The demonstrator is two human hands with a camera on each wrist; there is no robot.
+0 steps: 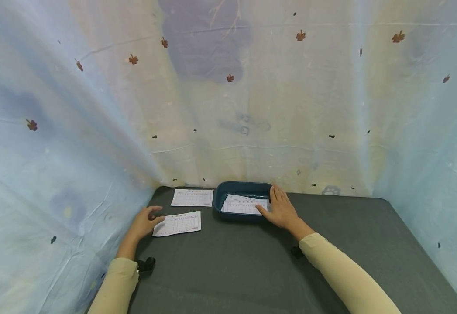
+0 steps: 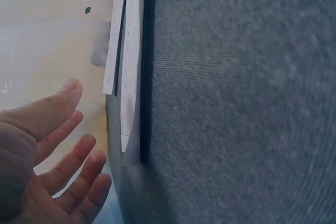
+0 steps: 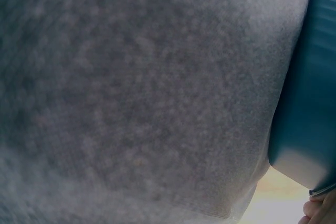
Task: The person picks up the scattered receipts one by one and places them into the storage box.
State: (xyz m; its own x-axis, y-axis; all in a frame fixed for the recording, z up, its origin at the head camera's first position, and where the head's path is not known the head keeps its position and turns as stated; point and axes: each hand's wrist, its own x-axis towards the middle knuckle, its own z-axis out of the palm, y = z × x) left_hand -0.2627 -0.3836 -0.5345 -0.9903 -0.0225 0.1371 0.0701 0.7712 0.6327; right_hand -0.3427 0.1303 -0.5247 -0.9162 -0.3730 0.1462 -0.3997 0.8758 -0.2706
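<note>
My left hand (image 1: 143, 223) is at the left end of a printed paper form (image 1: 180, 223), its thumb and fingers apart. In the left wrist view that form (image 2: 130, 72) lies a little away from the spread fingers. Farther back lies a second form (image 1: 191, 197), flat beside a dark blue plastic tray (image 1: 217, 192). Inside the tray are overlapping forms (image 1: 241, 207). My right hand (image 1: 283, 211) rests on the tray's right rim with straight fingers, the thumb reaching over the papers. The right wrist view catches the tray's outer wall (image 3: 304, 103) and some fingertips (image 3: 313, 208) at its far end.
A dark grey table (image 1: 228, 266) carries everything. Patterned plastic sheeting (image 1: 252, 109) hangs behind its back edge and along both sides. Black wrist straps (image 1: 146, 264) show at the sleeves.
</note>
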